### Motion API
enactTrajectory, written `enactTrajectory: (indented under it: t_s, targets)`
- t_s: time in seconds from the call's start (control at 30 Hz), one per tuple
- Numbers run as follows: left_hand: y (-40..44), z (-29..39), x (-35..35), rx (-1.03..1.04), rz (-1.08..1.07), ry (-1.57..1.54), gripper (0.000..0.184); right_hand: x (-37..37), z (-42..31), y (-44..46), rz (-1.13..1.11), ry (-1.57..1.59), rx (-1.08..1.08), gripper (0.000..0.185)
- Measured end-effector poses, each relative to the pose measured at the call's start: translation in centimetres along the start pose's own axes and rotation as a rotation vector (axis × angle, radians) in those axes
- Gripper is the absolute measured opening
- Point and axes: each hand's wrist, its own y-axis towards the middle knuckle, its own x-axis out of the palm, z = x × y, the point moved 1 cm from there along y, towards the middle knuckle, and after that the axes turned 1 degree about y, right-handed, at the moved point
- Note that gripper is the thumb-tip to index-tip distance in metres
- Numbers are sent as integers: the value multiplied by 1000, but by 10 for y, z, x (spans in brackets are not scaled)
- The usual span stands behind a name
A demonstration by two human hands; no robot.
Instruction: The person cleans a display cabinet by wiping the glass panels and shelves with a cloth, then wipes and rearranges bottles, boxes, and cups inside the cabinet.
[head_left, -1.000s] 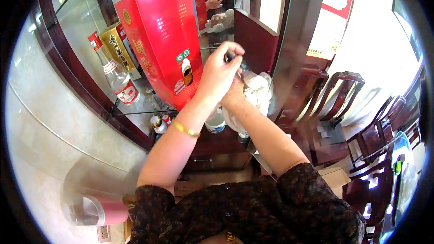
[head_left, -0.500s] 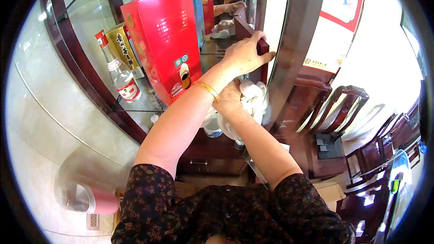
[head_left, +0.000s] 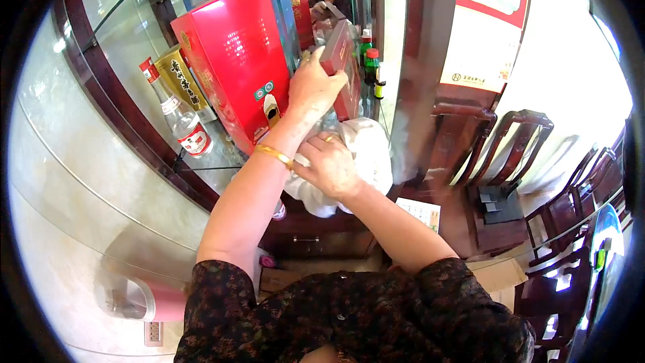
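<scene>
My left hand (head_left: 314, 87), with a gold bracelet at its wrist, grips the near end of a flat dark red box (head_left: 347, 70) on the cabinet's glass shelf. The box stands on edge, tilted. Lower down, my right hand (head_left: 329, 165) is closed on a bunched white cloth (head_left: 369, 154), its fingers pressed into the folds close to my left wrist. To the left of my left hand is a tall bright red gift box (head_left: 232, 60). Small bottles with green and red caps (head_left: 371, 64) stand right of the dark red box.
A clear bottle with a red cap (head_left: 188, 124) and a gold box (head_left: 181, 81) stand at the left of the shelf. A blue box (head_left: 272, 0) is behind the red one. Dark wooden chairs (head_left: 514, 154) line the right wall. A pink container (head_left: 164, 301) is at lower left.
My left hand and the dark red box have shifted left, uncovering small bottles behind. My right hand has moved left and down with the white cloth, which now shows more fully.
</scene>
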Motion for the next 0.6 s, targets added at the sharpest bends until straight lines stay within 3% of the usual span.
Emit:
enactTrajectory:
  t_s: [0.07,0.2,0.33,0.47,0.53,0.57,0.6]
  targets:
    - [-13,15,-22,-113,-88,-71,49,-10,-7,-8,107,93,65,18]
    - [-39,23,-40,-95,-35,-144,47,-32,-15,-6,345,374,226,12]
    - [-52,29,-59,-60,-25,-194,44,-59,-22,16,566,432,270,14]
    - [-71,32,-74,60,-19,15,46,-83,-13,54,734,366,286,13]
    - [-79,50,-85,2,-80,-33,45,-85,-9,78,652,428,257,14]
    - [-82,37,-80,160,-51,-61,43,-84,-5,91,574,334,111,17]
    - [-84,35,-81,160,-50,-62,43,-80,-2,103,410,261,69,18]
